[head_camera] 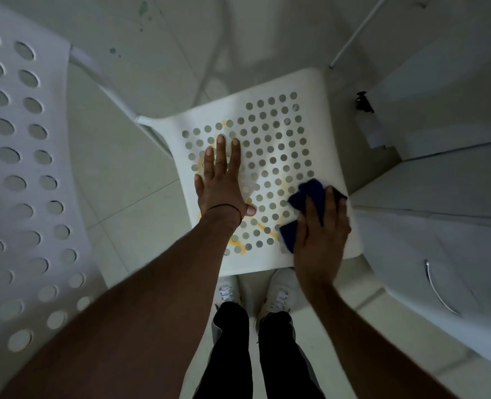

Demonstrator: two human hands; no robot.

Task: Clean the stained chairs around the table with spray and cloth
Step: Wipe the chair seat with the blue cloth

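Head view: white perforated chair seat (319, 90) lies centre, turned so its hole rows run near-left to far-right. Yellow stain (238, 243) loops across its left and near portions. Dark blue cloth (313, 191), bunched, sits at the seat's right edge with its long axis near-left to far-right. Right hand (322, 237) presses on it, fingers bent over it and gripping. Left hand (221, 194) rests flat on the seat's left part, fingers spread, pointing far, holding nothing. Second chair (51, 133) stands left; cabinet drawers (440, 197) right.

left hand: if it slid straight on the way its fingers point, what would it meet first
Probably the yellow stain arc just beyond the fingertips of the left hand, then bare perforated seat.
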